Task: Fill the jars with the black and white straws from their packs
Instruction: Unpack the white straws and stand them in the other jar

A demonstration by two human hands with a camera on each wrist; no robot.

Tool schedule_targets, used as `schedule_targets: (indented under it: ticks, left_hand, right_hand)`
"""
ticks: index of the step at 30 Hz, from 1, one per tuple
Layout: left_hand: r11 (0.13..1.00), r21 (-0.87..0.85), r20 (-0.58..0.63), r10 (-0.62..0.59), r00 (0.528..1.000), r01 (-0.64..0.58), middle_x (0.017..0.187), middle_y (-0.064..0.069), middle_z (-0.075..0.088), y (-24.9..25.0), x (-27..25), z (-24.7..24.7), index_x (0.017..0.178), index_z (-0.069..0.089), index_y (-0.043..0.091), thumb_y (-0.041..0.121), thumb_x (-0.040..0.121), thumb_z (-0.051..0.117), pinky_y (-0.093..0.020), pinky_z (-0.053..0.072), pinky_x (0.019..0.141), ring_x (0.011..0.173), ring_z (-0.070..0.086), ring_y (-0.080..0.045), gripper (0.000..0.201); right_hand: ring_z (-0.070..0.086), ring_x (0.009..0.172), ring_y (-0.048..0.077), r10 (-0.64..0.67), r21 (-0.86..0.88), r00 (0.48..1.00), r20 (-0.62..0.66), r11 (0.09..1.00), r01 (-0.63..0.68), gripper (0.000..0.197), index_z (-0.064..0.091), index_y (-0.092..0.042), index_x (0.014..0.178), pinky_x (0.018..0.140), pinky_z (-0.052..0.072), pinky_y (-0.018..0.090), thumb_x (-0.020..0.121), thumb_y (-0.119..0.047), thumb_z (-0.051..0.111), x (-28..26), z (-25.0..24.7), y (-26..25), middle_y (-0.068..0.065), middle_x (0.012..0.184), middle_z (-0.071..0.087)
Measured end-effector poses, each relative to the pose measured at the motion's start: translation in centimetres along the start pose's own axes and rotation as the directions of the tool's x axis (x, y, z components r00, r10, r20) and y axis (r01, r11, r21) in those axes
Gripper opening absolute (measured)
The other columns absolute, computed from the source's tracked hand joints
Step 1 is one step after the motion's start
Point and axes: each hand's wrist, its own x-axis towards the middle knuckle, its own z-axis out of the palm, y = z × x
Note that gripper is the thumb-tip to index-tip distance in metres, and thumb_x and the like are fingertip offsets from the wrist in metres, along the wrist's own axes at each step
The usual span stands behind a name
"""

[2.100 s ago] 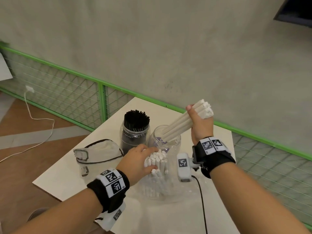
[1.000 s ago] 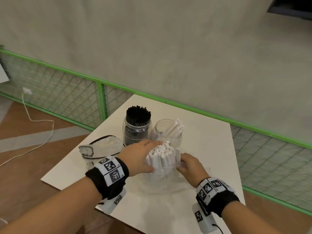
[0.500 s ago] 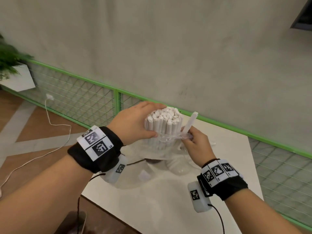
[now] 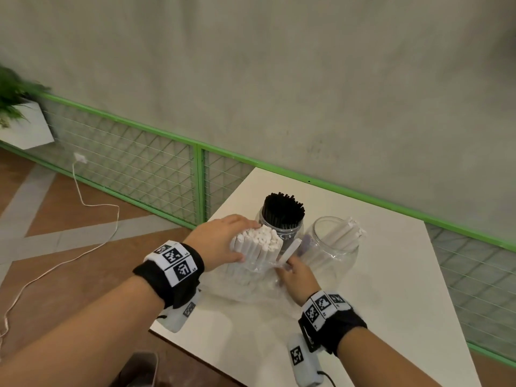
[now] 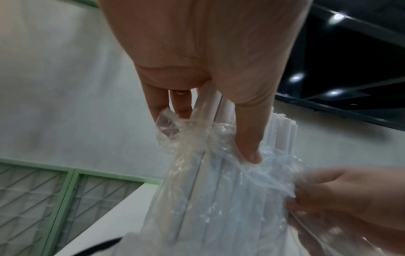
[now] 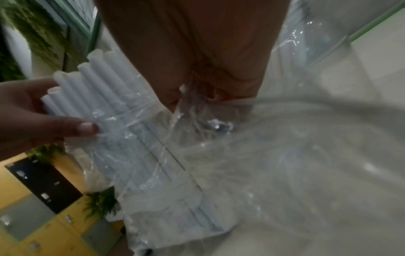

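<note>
In the centre of the head view the left hand (image 4: pixel 223 241) is wrapped round the upper part of a bundle of white paper straws (image 4: pixel 258 244), thumb at the near side and fingers at the far side. The bundle stands roughly upright, its lower part inside a crinkled clear plastic pack (image 4: pixel 251 277) resting on the white table (image 4: pixel 391 289). The right hand (image 4: pixel 296 275) pinches the pack's open edge just right of the bundle; one loose white straw (image 4: pixel 290 250) slants up near its fingers, though whether it is held is hard to tell.

Above the hands, the clear jar packed with black straws (image 4: pixel 282 219) looks full. To the right, the wide clear plastic jar (image 4: pixel 332 247) holds only a few white straws leaning on its far rim, so most of the white filling seems left to do.

The step in hand looks like freeing the bundle from its pack. It would go best with the right hand drawing the film straight down and away while the left keeps an even squeeze, so no straw slips out of the middle. Next, tip the bundle in ends first, over the jar mouth. The jar is light and close, and a nudge could topple it.
</note>
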Motion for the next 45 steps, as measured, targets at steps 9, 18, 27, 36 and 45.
schedule_targets:
  ticks: [9, 18, 27, 36, 45]
  left_hand:
    - [0.992, -0.124, 0.0, 0.018, 1.0, -0.018, 0.135, 0.015, 0.043, -2.5, 0.7, 3.0, 0.135, 0.036, 0.045, 0.036, 0.078, 0.071, -0.026, 0.043, 0.089, 0.113, 0.052, -0.01, 0.068]
    - [0.971, -0.226, 0.03, 0.083, 0.996, -0.074, 0.136, 0.017, 0.04, -2.9, 2.1, 3.9, 0.135, 0.032, 0.046, 0.029, 0.076, 0.071, -0.033, 0.047, 0.091, 0.113, 0.053, -0.009, 0.073]
    - [0.927, -0.331, -0.01, 0.182, 0.983, -0.175, 0.132, 0.017, 0.044, -1.1, 3.6, 5.2, 0.132, 0.041, 0.043, 0.028, 0.081, 0.069, -0.029, 0.045, 0.091, 0.11, 0.051, -0.006, 0.06]
    - [0.907, -0.368, -0.034, 0.207, 0.978, -0.205, 0.135, 0.016, 0.037, 0.0, 3.6, 5.3, 0.127, 0.045, 0.037, 0.034, 0.078, 0.07, -0.03, 0.046, 0.092, 0.113, 0.05, -0.008, 0.054]
    - [0.947, -0.155, 0.036, 0.29, 0.956, -0.281, 0.154, 0.014, 0.016, 2.9, 5.1, 4.6, 0.142, 0.021, 0.046, 0.069, 0.068, 0.063, -0.035, 0.032, 0.107, 0.136, 0.025, -0.015, 0.088]
  right_hand:
    - [0.057, 0.107, 0.023, 0.043, -0.245, 0.997, 0.07, 0.969, -0.024, 0.049, 0.058, -0.02, 0.117, 0.091, 0.047, 0.035, 0.076, -0.045, 0.06, 0.1, 0.1, 0.9, 0.004, 0.114, 0.061]
    - [0.055, 0.103, -0.002, 0.003, -0.101, 0.995, -0.098, 0.995, -0.013, 0.07, 0.055, -0.025, 0.117, 0.085, 0.045, 0.017, 0.061, -0.061, 0.076, 0.4, 0.3, -1.1, -0.012, 0.111, 0.059]
    - [0.061, 0.085, -0.01, -0.027, 0.002, 0.982, -0.188, 1.0, 0.028, 0.03, 0.062, -0.039, 0.095, 0.07, 0.043, 0.007, 0.076, -0.023, 0.079, -1.1, -2.5, -0.3, -0.016, 0.092, 0.069]
    - [0.065, 0.09, 0.008, 0.041, 0.1, 0.978, -0.206, 0.995, -0.02, 0.038, 0.063, -0.028, 0.099, 0.083, 0.051, 0.03, 0.068, -0.031, 0.084, -0.4, -2.8, 1.0, -0.007, 0.094, 0.07]
    - [0.067, 0.091, 0.015, 0.05, 0.198, 0.982, -0.182, 0.98, -0.013, 0.049, 0.066, -0.023, 0.102, 0.081, 0.056, 0.034, 0.057, -0.04, 0.076, -1.0, -1.9, 1.2, -0.001, 0.094, 0.072]
